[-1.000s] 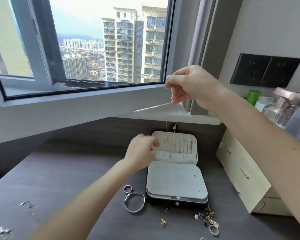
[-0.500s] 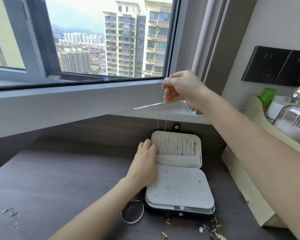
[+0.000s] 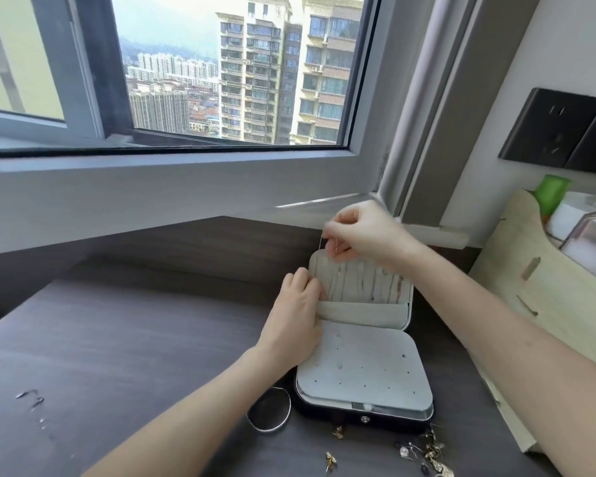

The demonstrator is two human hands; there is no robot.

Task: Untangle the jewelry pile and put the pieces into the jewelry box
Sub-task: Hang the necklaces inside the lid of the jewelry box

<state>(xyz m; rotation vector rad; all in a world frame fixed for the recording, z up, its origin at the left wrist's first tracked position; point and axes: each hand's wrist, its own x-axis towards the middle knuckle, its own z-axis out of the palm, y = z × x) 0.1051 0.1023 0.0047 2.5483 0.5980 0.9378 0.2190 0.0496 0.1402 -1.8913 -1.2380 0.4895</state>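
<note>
Head view, taken from the left: a few small silver pieces [image 3: 30, 396] lie scattered at the 9 o'clock side of the dark surface [image 3: 124, 339], well apart from everything else; a thin silver bangle [image 3: 288, 406] lies flat at the box's 7 o'clock, just beside its front corner and partly hidden under the left forearm; the left hand [image 3: 295, 321] grips the jewelry box [image 3: 362, 370] by the 9 o'clock edge of its raised lid, fingers curled against the pale lining; the box stands open near the middle of the surface, its padded panel dotted with small holes facing up, the lid's row of slots leaning toward the window; at the lid's 12 o'clock the right hand [image 3: 369, 235] pinches a fine chain [image 3: 321, 242] between thumb and fingers, the chain hanging to the lid's top left corner; two small gold pieces [image 3: 338, 432] lie at the box's 6 o'clock; the tangled jewelry pile [image 3: 427, 454] sits at its 5 o'clock; at 3 o'clock a pale wooden organiser [image 3: 544, 290] holds a green bottle [image 3: 551, 197] and a glass bottle [image 3: 592, 235].
</note>
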